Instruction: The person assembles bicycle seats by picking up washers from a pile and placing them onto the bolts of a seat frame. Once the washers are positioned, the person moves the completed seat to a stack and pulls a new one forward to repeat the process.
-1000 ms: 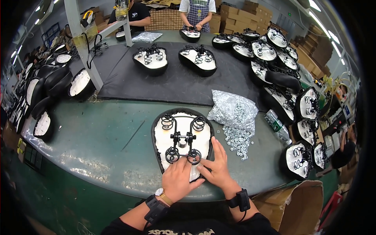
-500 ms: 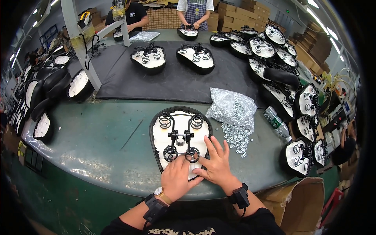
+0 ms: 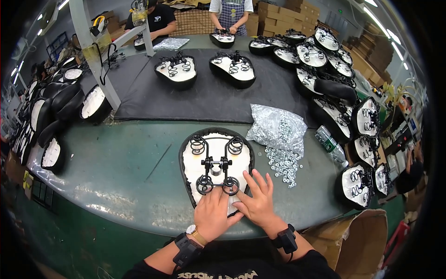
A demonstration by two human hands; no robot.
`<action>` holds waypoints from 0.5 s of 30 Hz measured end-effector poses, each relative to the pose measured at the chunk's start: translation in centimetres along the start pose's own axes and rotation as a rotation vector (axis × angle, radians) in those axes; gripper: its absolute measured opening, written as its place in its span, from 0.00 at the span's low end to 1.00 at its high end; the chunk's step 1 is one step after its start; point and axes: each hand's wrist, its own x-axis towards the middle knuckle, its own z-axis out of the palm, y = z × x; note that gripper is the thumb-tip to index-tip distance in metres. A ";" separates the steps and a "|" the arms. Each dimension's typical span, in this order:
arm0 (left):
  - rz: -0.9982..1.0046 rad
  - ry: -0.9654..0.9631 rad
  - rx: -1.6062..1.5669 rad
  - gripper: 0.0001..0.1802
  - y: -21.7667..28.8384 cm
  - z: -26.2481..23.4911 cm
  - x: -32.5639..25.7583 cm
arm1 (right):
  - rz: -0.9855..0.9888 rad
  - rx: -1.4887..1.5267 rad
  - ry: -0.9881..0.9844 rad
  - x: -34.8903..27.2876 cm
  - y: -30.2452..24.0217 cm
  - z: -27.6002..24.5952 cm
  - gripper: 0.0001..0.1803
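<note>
A bicycle saddle (image 3: 188, 158) lies upside down before me, its pale underside up and its black rim around it. A black spring frame (image 3: 216, 162) with coils at its corners sits on that underside. My left hand (image 3: 213, 215) rests flat on the narrow near end, thumb stretched to the right; its fingertips reach the near coils and are partly hidden. From the right, my right hand (image 3: 258, 203) touches the saddle beside the near right coil (image 3: 231, 185), several fingers spread over the rim. No held object shows in either hand.
Loose nuts (image 3: 284, 163) spill from a clear plastic bag (image 3: 278, 126) to the right, near a plastic bottle (image 3: 331, 146). Finished-looking saddles (image 3: 351, 183) crowd the right side. Two more (image 3: 232, 67) stand on a black mat (image 3: 204, 104). Other people work across the table. A cardboard box (image 3: 367, 237) stands below right.
The whole view has shifted slightly. Both hands keep nearly the same place on the saddle, with only small finger movement.
</note>
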 end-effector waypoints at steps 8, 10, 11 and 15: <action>-0.001 0.017 -0.037 0.41 -0.1 0.0 0.1 | -0.041 -0.070 -0.065 1.3 0.0 -0.8 0.27; -0.008 0.025 -0.040 0.41 -0.1 0.0 0.1 | -0.036 -0.071 -0.071 1.4 0.0 -0.9 0.27; -0.001 0.022 -0.033 0.41 -0.1 0.1 0.0 | -0.032 -0.071 -0.075 1.5 -0.1 -0.9 0.27; 0.021 -0.014 0.002 0.40 0.0 0.0 -0.1 | -0.015 -0.080 -0.097 1.1 0.1 -0.7 0.26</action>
